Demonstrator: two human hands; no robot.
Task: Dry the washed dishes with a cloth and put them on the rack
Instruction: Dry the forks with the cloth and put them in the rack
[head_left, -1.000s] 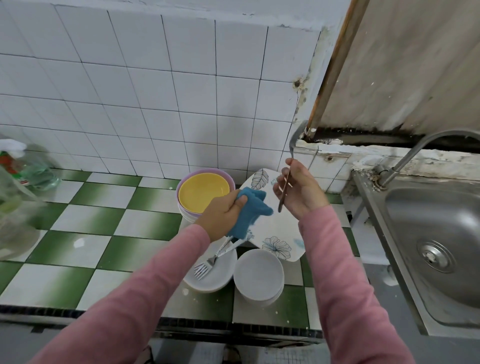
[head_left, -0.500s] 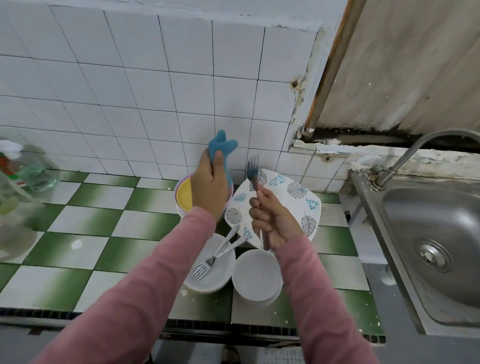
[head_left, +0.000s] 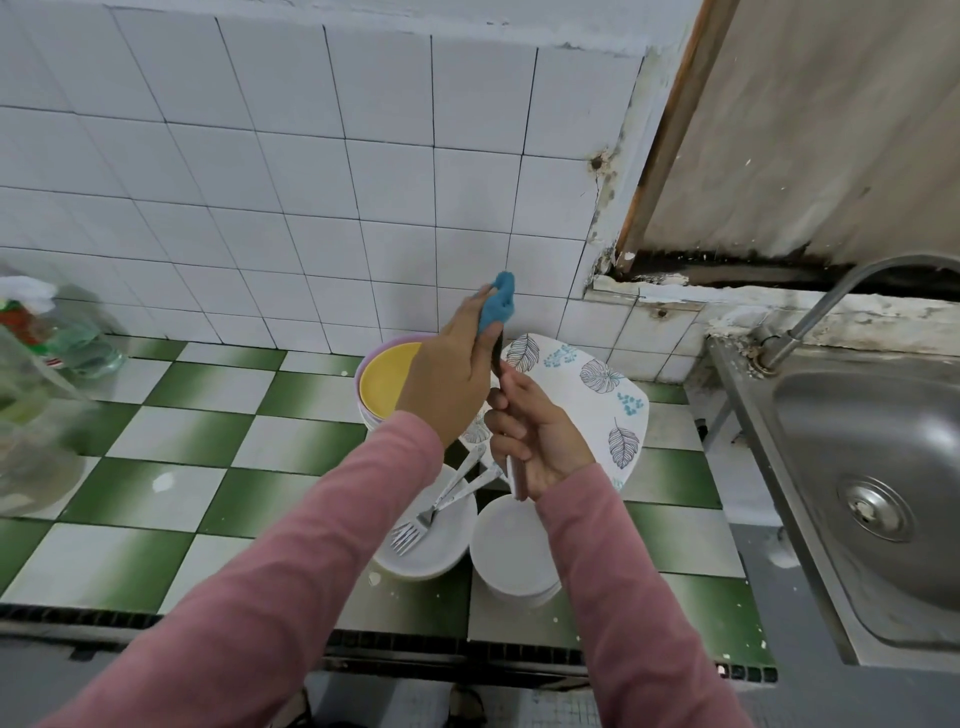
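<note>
My left hand (head_left: 451, 376) grips a blue cloth (head_left: 497, 306) wrapped around the upper end of a fork. My right hand (head_left: 535, 434) holds that fork (head_left: 517, 475) upright by its handle; the tines are hidden inside the cloth. Below the hands, two more forks (head_left: 441, 501) lie on a white plate (head_left: 447, 551). A stack of white bowls (head_left: 514, 545) sits beside it. Behind the hands stands a leaf-patterned plate (head_left: 597, 384) leaning against the wall, and a yellow plate (head_left: 384, 379) lies in a stack of pale plates.
The green and white tiled counter (head_left: 218, 441) runs left, where clear bottles (head_left: 36, 364) stand. A steel sink (head_left: 872, 467) with a curved tap (head_left: 831, 306) is on the right. The counter's front edge (head_left: 363, 639) lies close to my body.
The left hand brought the cloth onto the fork's upper end, so the tines are now covered. One second ago the right hand held the fork higher, apart from the cloth.
</note>
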